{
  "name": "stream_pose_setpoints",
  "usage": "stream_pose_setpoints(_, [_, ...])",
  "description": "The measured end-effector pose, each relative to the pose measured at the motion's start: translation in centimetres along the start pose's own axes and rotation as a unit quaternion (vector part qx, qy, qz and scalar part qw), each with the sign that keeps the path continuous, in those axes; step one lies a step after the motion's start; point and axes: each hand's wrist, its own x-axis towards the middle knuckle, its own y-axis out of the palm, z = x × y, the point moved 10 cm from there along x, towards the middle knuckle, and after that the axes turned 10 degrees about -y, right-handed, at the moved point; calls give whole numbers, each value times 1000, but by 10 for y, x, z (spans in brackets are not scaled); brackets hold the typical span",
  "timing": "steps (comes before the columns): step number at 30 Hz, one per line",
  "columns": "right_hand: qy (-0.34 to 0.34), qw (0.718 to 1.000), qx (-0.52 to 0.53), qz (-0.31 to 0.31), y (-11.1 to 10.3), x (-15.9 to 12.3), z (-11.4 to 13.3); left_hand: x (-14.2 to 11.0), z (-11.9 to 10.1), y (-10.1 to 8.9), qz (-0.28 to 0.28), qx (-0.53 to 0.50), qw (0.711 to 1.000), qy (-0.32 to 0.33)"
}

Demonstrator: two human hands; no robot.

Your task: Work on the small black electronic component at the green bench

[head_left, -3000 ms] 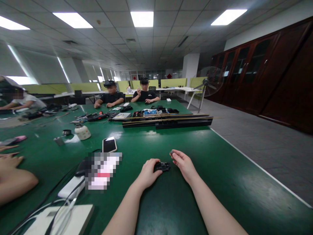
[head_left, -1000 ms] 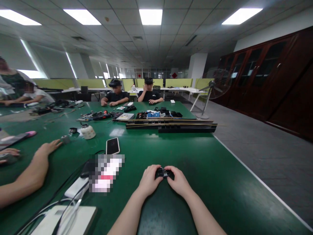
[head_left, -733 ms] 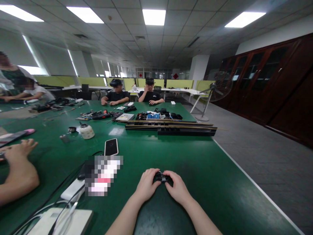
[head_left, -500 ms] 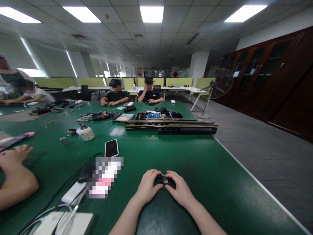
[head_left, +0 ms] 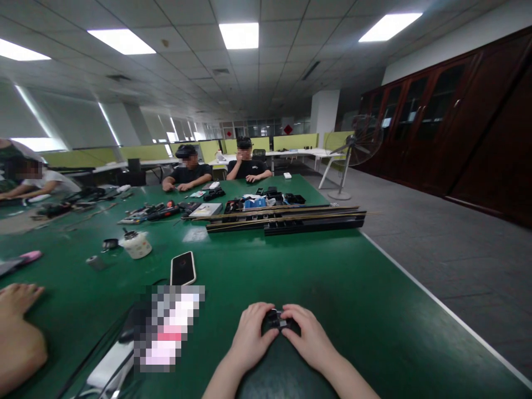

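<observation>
Between my two hands, low over the near part of the green table (head_left: pixel 374 327), is a small black part (head_left: pixel 276 320) with a lighter grey patch on it. My left hand (head_left: pixel 254 332) grips its left side, fingers curved over the far edge and thumb at the near edge. On the opposite side my right hand (head_left: pixel 306 333) is closed on it in the same way. The fingers cover both ends of the part, so its exact kind is hard to make out.
Left of my hands lie a phone (head_left: pixel 183 269), a white power strip (head_left: pixel 110 363) with cables, and a white jar (head_left: pixel 137 245). Long black rails (head_left: pixel 313 223) with thin rods lie farther back. Another person's arm (head_left: pixel 19 338) rests at the left. Two people sit across the table.
The view has tilted up and turned slightly, so the table and the things on it sit lower and mostly farther left. Both my hands keep their grip on the black part.
</observation>
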Motion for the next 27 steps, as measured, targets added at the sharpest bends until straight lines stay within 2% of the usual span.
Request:
stream_pose_setpoints(11, [9,1000,26,3,-1,2,-1,2,-2,-1,9,-1,1000,-10])
stream_pose_setpoints(27, [73,984,131,-99,-16,0,-25,1,-1,-1,10,3,1000,-26])
